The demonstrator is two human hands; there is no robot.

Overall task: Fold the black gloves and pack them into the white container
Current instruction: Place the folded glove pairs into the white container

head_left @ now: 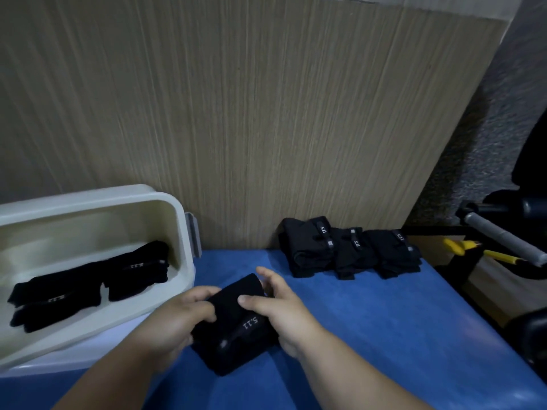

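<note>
Gripping left hand (177,318): nearest the viewer, just right of the white rectangular plastic container (88,229); fingers curled over the left edge of the black fabric glove bundle (236,335) marked "5.11".
Opposing right hand (275,309): farther right of the container; thumb pressed on top of the bundle, fingers wrapped round its far edge, clasping it.
Held bundle: folded, over the blue soft mat (384,335), just right of the container's near corner and outside it; whether it rests on the mat cannot be told.
Packed gloves (59,294): two black folded bundles side by side on the container's floor.
Loose gloves (349,250): row of black heaps on the mat, well right of the container.
Wood-grain panel (266,128): upright behind the container.
</note>
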